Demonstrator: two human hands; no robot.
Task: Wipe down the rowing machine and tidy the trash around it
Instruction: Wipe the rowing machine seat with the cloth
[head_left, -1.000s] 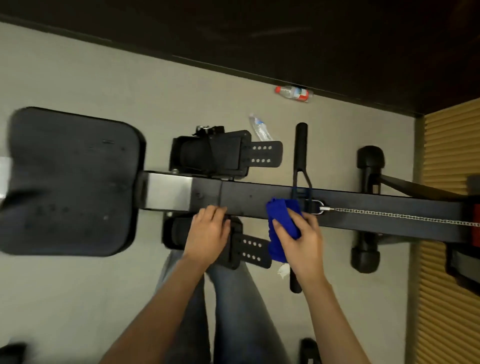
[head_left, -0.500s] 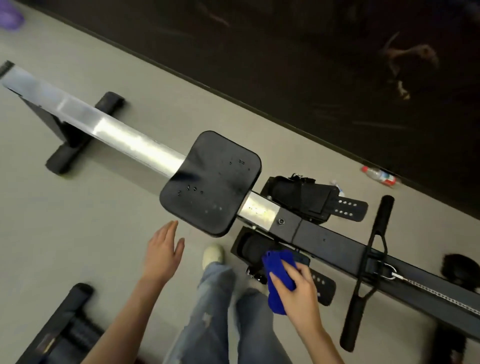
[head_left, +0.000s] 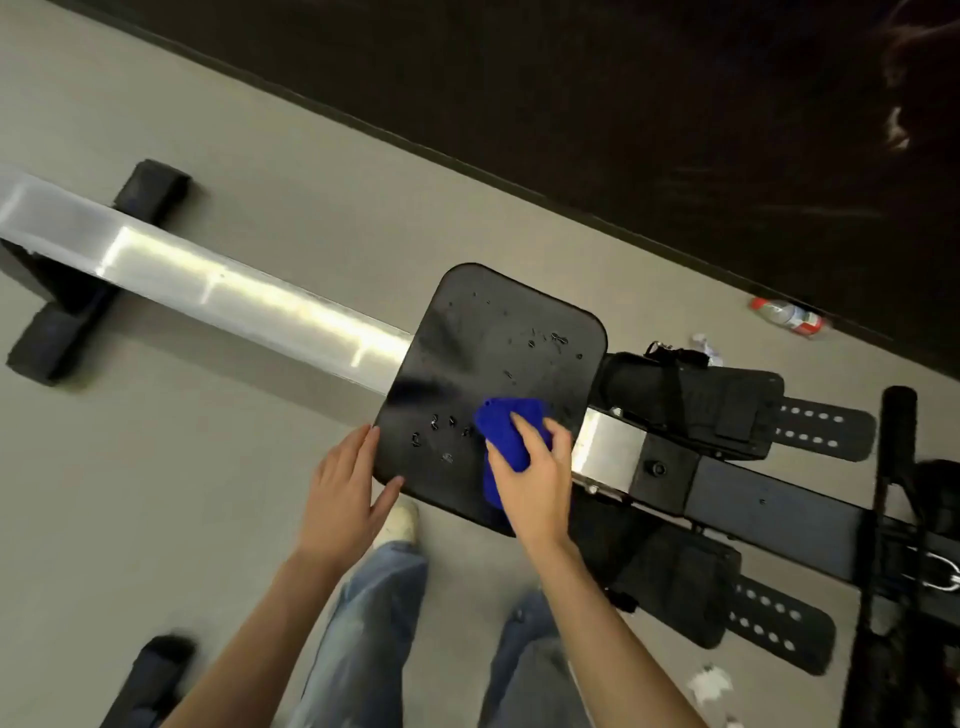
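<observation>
1. We note the rowing machine (head_left: 769, 499) lying diagonally across the floor; its silver rail (head_left: 208, 280) runs up-left.
2. The black seat (head_left: 493, 353) sits on the rail; small specks dot its surface.
3. Left hand (head_left: 343, 493): fingers straight and spread, touching the seat's near corner; it holds nothing.
4. Right hand (head_left: 535, 483): curled around the blue cloth (head_left: 511, 431), which is pressed on the seat.
5. Trash: plastic bottle (head_left: 787, 314) beyond the machine; crumpled paper (head_left: 709, 683) near the nearer footrest (head_left: 675, 577).

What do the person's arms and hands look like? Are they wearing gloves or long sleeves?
No gloves, no long sleeves. The left hand and right hand are bare, and I can see no ring, watch or bracelet. Both forearms are uncovered right down to the picture's edge. Below them are faded blue jeans and a pale shoe.
</observation>
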